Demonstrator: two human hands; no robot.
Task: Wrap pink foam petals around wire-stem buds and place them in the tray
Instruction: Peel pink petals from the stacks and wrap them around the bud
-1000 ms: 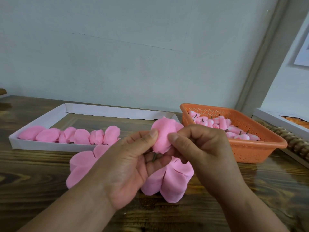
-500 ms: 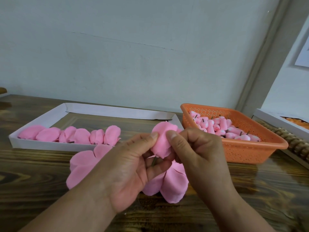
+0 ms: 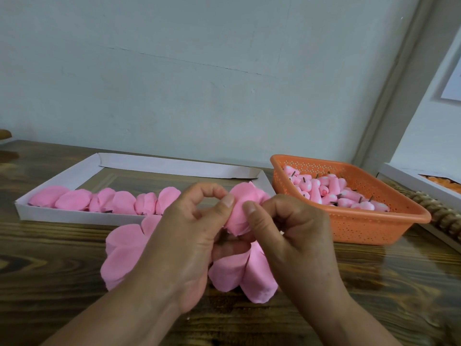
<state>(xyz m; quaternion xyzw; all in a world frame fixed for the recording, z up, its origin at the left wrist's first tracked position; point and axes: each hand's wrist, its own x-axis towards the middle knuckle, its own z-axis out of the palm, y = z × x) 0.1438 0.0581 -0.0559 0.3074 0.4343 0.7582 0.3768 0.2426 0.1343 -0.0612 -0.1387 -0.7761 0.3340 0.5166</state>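
Note:
Both hands meet over the middle of the table around a pink foam petal curled about a bud. My left hand pinches the petal from the left with thumb and fingers. My right hand pinches it from the right. The bud and its wire stem are hidden by the petal and my fingers. Loose pink petals lie flat on the table under my hands. A white cardboard tray at the back left holds a row of wrapped pink flowers.
An orange perforated basket at the right holds several pink wire-stem buds. Beyond it lie a wooden beaded piece and another white tray with orange contents. A pale wall runs behind the dark wooden table.
My thumbs have drawn closer together and the petal is curled tighter around the bud. The hands stayed in about the same place.

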